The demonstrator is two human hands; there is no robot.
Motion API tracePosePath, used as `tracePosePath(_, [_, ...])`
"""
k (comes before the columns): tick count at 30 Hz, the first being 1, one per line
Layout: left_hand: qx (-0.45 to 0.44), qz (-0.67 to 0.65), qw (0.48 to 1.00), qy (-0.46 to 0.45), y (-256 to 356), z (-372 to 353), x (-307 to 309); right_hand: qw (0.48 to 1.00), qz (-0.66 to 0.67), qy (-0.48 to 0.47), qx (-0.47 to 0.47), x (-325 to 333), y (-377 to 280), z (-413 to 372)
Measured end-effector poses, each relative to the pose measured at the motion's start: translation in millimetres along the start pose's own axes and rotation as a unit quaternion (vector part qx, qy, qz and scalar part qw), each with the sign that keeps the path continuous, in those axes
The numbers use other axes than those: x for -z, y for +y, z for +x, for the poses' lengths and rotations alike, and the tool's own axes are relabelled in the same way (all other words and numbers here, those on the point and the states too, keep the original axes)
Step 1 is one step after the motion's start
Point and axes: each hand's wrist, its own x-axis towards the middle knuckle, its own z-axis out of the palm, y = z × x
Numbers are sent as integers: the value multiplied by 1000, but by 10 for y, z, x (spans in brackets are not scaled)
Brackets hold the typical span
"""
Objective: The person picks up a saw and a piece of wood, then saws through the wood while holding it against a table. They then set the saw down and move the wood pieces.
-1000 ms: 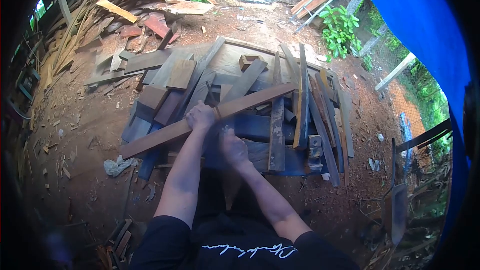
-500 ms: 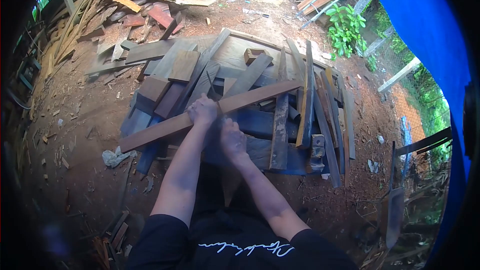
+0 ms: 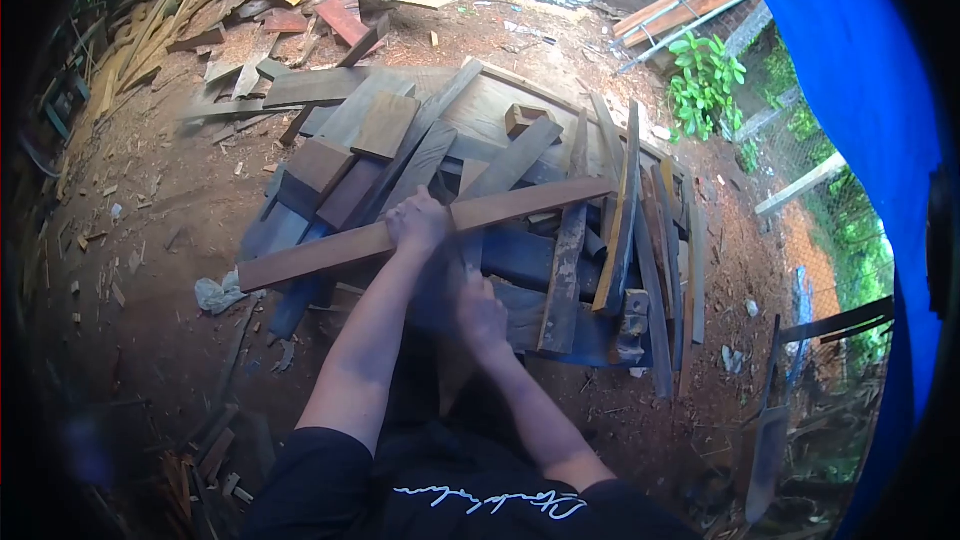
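Note:
A long reddish-brown plank (image 3: 530,202) lies slantwise across the wood pile in the head view. My left hand (image 3: 417,223) is closed over its middle, pressing it from above. Just right of that hand, a thin dark blade, apparently a handsaw (image 3: 462,250), crosses the plank; motion blurs it. On the near side of the plank, my right hand (image 3: 482,315) is a fist around the saw's handle, which the fingers mostly hide. Under the plank lie several grey and dark boards (image 3: 510,155).
A small wooden box frame (image 3: 527,118) sits on the pile's far side. Offcuts (image 3: 340,20) are heaped at the back left. A white plastic scrap (image 3: 218,293) lies on the ground at left. A blue tarp (image 3: 840,50) hangs at right, beside a leafy plant (image 3: 703,85).
My right hand has drawn back toward my body, and less of the blade shows beyond the plank. My left hand keeps its hold. The whole view has shifted slightly.

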Motion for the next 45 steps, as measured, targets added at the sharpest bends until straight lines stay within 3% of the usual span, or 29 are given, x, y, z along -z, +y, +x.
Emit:
tracePosePath(7, [-9,-4,1000,5,-26,1,-59,1000,-12,4,7,-72,-111,554])
tracePosePath(15, [-12,-3,1000,16,-34,3,-104,1000,-11,-19,-18,13,16,-55])
tracePosePath(20, [-17,-14,1000,22,-52,10,-103,1000,-6,-13,-8,-51,-134,536])
tracePosePath(26, [0,-9,1000,6,-24,49,-67,1000,-17,-14,-8,9,26,-76])
tracePosePath(33, [-19,-16,999,22,-47,4,-90,1000,3,-7,7,-102,-105,620])
tracePosePath(39, [-5,-10,1000,5,-23,16,-47,999,-32,-11,-18,11,6,-69])
tracePosePath(45, [-27,8,999,15,-53,26,-157,1000,3,-13,-16,-84,-114,516])
